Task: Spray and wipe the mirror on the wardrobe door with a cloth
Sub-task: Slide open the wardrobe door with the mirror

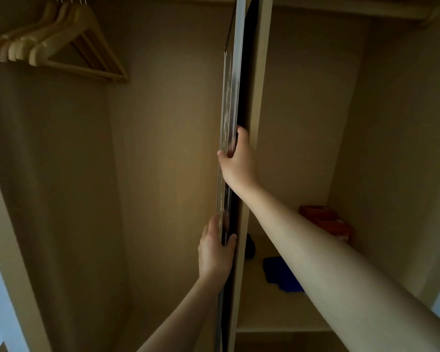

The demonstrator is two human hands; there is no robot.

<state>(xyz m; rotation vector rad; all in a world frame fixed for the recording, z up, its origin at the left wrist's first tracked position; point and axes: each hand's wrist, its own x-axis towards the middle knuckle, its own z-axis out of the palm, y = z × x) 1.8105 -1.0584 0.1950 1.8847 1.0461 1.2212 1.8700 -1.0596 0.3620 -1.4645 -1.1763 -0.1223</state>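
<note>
Dim wardrobe [163, 148]: both hands grip door edge [233, 97], prob. mirrored.

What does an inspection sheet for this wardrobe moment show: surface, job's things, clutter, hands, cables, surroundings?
Surface: wardrobe shelf on the right, pale wood, dimly lit.
Job's things: door seen edge-on; mirror face not visible. Blue cloth lies on the shelf. No spray bottle identifiable.
Clutter: orange-red item at the shelf's back; small dark object beside the divider.
Hands: left hand and right hand each grip the door edge, right above left.
Cables: nothing seen.
Surroundings: wooden hangers hang top left.
</note>
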